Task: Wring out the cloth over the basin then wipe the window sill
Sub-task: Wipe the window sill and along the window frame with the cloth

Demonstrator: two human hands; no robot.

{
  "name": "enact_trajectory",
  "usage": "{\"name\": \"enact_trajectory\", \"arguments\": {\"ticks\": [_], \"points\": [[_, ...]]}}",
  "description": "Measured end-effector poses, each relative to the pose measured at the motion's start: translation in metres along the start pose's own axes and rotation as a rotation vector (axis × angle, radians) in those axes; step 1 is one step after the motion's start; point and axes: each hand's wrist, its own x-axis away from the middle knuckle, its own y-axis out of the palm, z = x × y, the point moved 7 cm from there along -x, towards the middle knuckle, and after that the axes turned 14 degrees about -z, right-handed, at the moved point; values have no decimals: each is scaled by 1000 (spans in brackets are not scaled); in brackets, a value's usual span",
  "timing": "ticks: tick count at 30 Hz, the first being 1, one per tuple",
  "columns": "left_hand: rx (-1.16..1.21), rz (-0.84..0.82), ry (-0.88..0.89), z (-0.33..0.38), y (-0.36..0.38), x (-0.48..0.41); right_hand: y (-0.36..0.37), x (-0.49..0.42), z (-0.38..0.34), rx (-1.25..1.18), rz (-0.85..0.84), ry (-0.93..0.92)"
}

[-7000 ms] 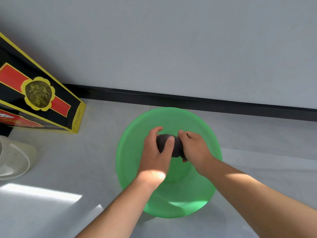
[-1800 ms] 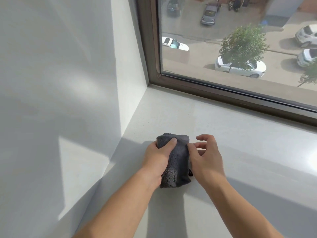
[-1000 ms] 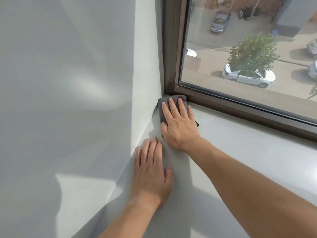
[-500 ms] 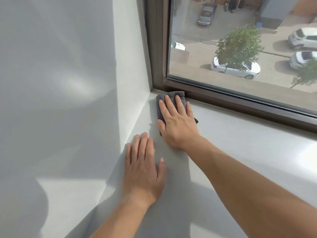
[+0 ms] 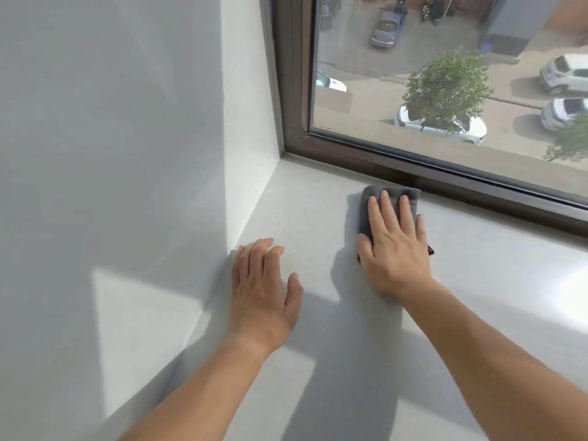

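Cloth moved right from the corner, along the window frame.
Your right hand presses it flat on the sill, fingers spread; left hand rests open. Soft, limp: press mid-cloth.

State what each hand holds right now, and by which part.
Neither hand closes a grip. The right hand presses flat on top of the grey cloth; the left hand rests open on the sill.

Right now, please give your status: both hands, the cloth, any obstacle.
Right hand flat on grey cloth, pressing it on sill beside window frame. Left hand open, flat on sill. No obstacle visible.
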Motion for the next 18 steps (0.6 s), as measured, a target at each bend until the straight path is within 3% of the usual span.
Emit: {"name": "enact_trajectory", "arguments": {"ticks": [2,5,8,12,16,18], "points": [[-20,17,-21,-3,1,12,17,10,-50,89,-52,-201],[-89,-18,-41,-5,10,36,26,23,-64,141,-97,-302],[-138,-62,-43,-6,16,45,14,-2,-58,121,-74,-279],[-57,-1,-35,-10,12,44,3,-52,-90,36,-61,-211],[122,40,-82,-15,5,53,29,12,-103,229,-109,-562],[49,20,-98,-18,3,60,36,29,-91,294,-164,-663]]}}
